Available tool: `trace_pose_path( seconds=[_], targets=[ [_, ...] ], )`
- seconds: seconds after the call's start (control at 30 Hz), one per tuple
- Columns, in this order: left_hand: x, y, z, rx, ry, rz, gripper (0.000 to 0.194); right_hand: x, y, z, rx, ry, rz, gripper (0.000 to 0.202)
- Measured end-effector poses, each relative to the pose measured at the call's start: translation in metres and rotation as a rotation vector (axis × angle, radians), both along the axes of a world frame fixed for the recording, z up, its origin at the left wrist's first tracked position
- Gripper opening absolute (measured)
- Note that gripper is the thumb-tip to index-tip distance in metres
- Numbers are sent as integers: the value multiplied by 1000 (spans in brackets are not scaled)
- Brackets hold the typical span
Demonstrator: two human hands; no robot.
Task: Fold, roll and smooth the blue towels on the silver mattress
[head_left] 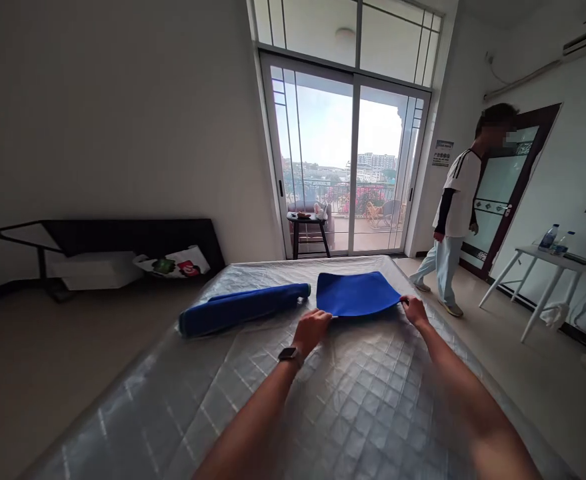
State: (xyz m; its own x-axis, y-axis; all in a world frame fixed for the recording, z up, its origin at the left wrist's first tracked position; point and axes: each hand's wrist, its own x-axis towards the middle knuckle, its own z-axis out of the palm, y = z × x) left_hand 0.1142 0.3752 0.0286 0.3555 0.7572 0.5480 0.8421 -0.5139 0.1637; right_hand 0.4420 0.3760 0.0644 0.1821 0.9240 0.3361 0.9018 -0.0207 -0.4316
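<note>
A flat blue rectangular sheet (357, 293), seemingly fabric or thin foam, is stretched between my two hands over the far part of the mattress. My left hand (313, 328), with a watch on its wrist, is closed on the sheet's near left corner. At the near right corner, the fingers of my right hand (413, 311) pinch the edge. Left of the sheet, a rolled or folded dark blue bundle (245, 308) lies on the plastic-covered mattress (353, 393).
Sliding glass doors (355, 153) and a dark stool (307, 223) stand beyond the mattress. A person (460, 200) is on the right, near a white table (555, 257) with bottles. Against the left wall are a black bench-like piece (137, 233) and a white box (93, 270).
</note>
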Motion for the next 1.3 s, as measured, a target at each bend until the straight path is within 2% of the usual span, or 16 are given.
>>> trace_pose_path(
  seconds=[0.03,0.1,0.17,0.23,0.4,0.6,0.67,0.77,0.9,1.0,1.07,1.13,1.3],
  targets=[
    [3,-1,-14,-22,19,-5,22,-1,2,-15,-21,-5,-5,28],
    [6,0,-33,-52,46,-12,24,1,7,-37,-47,-19,-9,31],
    [5,2,-41,-68,59,-15,28,4,10,-48,-60,-37,0,34],
    [2,5,-43,-82,66,-12,30,8,13,-52,-74,-56,15,35],
    [-7,7,-42,-110,70,-1,29,7,9,-53,-110,-114,6,35],
    [-23,0,-33,-113,57,15,33,-1,-12,-32,-208,-161,37,33],
    [-41,-2,-29,-109,45,34,32,0,-29,-25,-213,-186,79,33],
    [-86,-3,-23,-80,40,115,26,10,-68,-23,-141,-224,170,31],
    [-164,6,-13,-13,115,333,44,33,-139,-34,-11,-154,277,28],
    [-204,21,-2,-55,164,402,53,44,-190,-45,-16,-52,213,31],
    [-216,32,8,-123,204,421,53,45,-216,-52,-40,9,148,33],
    [-219,42,16,-188,243,449,49,45,-233,-57,-52,51,95,34],
    [-209,49,25,-214,279,477,41,44,-239,-68,21,62,51,35]
  ],
)
